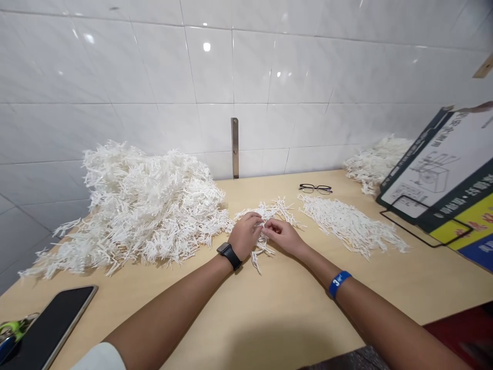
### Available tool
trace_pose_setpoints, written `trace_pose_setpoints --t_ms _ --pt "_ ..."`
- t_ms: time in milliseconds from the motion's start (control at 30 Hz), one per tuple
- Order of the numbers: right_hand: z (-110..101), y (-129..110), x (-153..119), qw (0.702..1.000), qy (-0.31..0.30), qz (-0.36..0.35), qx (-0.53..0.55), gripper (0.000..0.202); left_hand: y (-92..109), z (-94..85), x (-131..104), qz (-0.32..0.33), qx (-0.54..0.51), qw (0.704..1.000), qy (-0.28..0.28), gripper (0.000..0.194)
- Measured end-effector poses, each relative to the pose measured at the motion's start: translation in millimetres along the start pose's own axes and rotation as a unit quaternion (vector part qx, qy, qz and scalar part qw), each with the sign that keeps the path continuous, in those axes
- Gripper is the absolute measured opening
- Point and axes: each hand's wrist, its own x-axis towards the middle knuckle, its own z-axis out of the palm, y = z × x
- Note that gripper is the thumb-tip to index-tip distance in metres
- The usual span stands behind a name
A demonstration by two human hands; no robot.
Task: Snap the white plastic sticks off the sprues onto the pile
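My left hand (pixel 245 235) and my right hand (pixel 284 236) meet over a small heap of thin white strands (pixel 273 209) in the middle of the table. The fingers of both hands are curled and pinched close together at the strands. Some white strands poke out below my left fingers. To the left rises a big tangled pile of white strands (pixel 150 205). A flatter bundle of white strands (pixel 348 223), laid more side by side, is right of my right hand. Exactly what sits between the fingertips is small and partly hidden.
Folded-out eyeglasses (pixel 316 188) lie behind the flat bundle. A printed box (pixel 427 169) leans at the right beside a black wire stand (pixel 435 244), with more white strands (pixel 379 159) behind. A phone (pixel 57 324) and keys (pixel 15 331) are at front left. A tiled wall (pixel 262 77) backs the table.
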Motion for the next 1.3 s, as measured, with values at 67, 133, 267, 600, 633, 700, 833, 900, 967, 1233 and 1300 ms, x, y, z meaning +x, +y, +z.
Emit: trace_pose_setpoints --t_ms 67,133,267,600,633,700,833,900,967,1233,1300 --pt "1.6 0.3 3.5 0.999 0.006 -0.009 -0.040 0.030 -0.6 0.7 -0.1 0.008 0.008 1.000 -0.015 0.021" --pt "1.3 0.3 4.6 0.998 0.002 -0.019 -0.055 0.032 -0.8 1.4 0.2 0.019 0.009 0.999 -0.037 0.021" --pt "-7.0 -1.2 1.2 0.997 -0.035 -0.032 -0.053 0.031 1.8 -0.2 1.2 0.028 0.012 0.997 -0.072 0.020" --pt "-21.1 -2.2 -2.5 0.993 -0.117 -0.011 0.021 0.022 20.6 -7.0 0.5 0.052 0.071 0.979 -0.185 0.011" --pt "-21.3 -1.8 -2.6 0.991 -0.130 -0.007 0.037 0.021 20.7 -6.7 0.1 0.052 0.069 0.978 -0.191 0.011" --pt "-22.3 -2.2 -3.3 0.986 -0.153 0.001 0.062 0.020 20.3 -6.3 -0.4 0.052 0.060 0.976 -0.204 0.012" --pt "-25.4 -7.2 -5.4 0.979 -0.180 0.019 0.096 0.019 21.5 -7.0 -0.3 0.053 0.045 0.975 -0.211 0.015" --pt "-25.6 -9.5 -6.0 0.975 -0.187 0.026 0.115 0.020 23.6 -7.3 -0.1 0.052 0.041 0.976 -0.207 0.018" --pt "-24.6 -10.1 -6.3 0.972 -0.195 0.028 0.128 0.019 25.3 -7.2 -0.5 0.052 0.038 0.976 -0.206 0.020" --pt "-57.5 -7.6 -3.4 0.996 0.062 0.008 0.070 0.026 17.6 -8.5 -1.1 -0.014 0.007 0.988 -0.152 0.029" --pt "-77.3 -5.5 -3.1 0.973 0.219 0.042 -0.058 0.036 14.8 -8.5 1.0 -0.049 -0.012 0.986 -0.158 0.027"
